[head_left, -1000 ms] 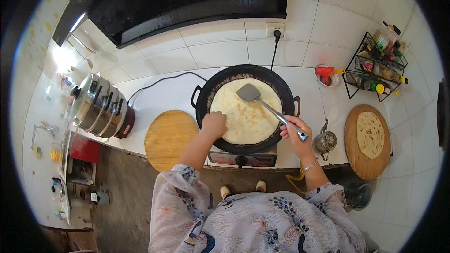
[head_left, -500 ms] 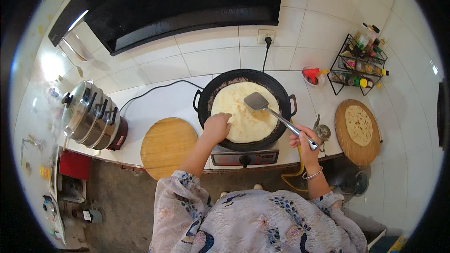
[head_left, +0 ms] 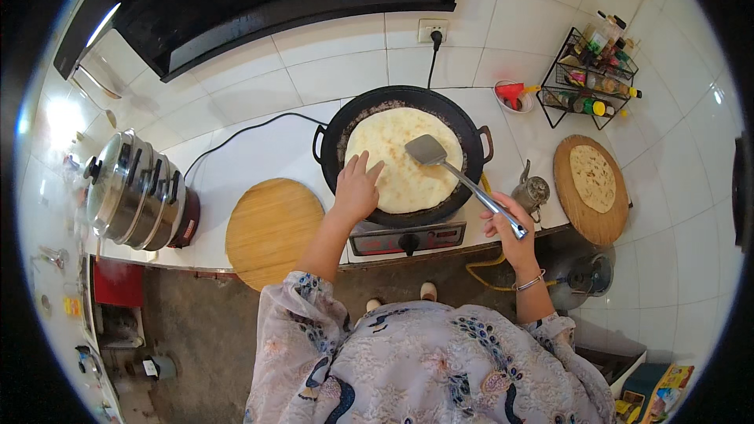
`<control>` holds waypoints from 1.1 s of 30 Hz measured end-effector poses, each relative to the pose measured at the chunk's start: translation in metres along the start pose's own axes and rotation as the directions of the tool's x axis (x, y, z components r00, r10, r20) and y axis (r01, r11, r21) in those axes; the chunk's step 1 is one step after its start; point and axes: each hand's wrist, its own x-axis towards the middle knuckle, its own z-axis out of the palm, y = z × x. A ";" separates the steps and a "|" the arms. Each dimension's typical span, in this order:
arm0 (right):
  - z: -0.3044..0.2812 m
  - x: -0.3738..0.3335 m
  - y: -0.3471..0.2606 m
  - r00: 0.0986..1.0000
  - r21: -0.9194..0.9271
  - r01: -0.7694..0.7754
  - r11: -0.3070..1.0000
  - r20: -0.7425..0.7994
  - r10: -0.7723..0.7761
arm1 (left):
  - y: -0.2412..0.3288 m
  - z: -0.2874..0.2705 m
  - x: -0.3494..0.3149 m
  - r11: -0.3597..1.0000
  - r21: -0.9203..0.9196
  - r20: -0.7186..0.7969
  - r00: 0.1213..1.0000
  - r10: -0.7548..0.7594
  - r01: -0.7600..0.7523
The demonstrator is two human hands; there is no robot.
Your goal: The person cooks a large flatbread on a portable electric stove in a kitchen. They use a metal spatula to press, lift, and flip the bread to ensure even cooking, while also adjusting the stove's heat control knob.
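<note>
A large round pale flatbread [head_left: 393,177] with light brown spots lies nearly flat in a black two-handled pan [head_left: 466,127], on a gas stove [head_left: 385,243]. My left hand [head_left: 357,191] is over the bread's left edge, fingers spread, palm down, holding nothing; whether the fingertips touch the bread I cannot tell. My right hand [head_left: 510,224] is wrapped round the metal handle of a spatula [head_left: 428,151], whose flat blade rests on or just above the bread's upper right part.
A bare round wooden board [head_left: 271,228] lies left of the stove; a stacked steamer [head_left: 133,192] stands farther left. At right are a metal pot [head_left: 532,192], a board [head_left: 562,153] bearing another flatbread [head_left: 594,180], a spice rack [head_left: 585,94] and a bowl with a red item [head_left: 510,96].
My left hand's fingers have gone from curled together at the bread's edge to spread open. The spatula stays over the same part of the bread. The whole view has shifted slightly.
</note>
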 end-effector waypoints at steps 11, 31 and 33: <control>-0.012 0.000 0.013 0.999 0.109 0.036 0.993 -0.014 -0.034 | 0.019 -0.031 0.014 0.918 -0.170 0.334 0.898 -0.287 0.357; -0.098 0.024 -0.050 0.996 0.114 0.044 0.993 0.076 -0.053 | 0.002 0.028 0.072 0.988 0.131 0.648 0.747 -0.147 0.081; -0.098 0.028 -0.063 0.995 0.019 0.036 0.999 0.089 -0.037 | -0.004 0.038 0.077 0.986 0.151 0.718 0.678 -0.159 0.071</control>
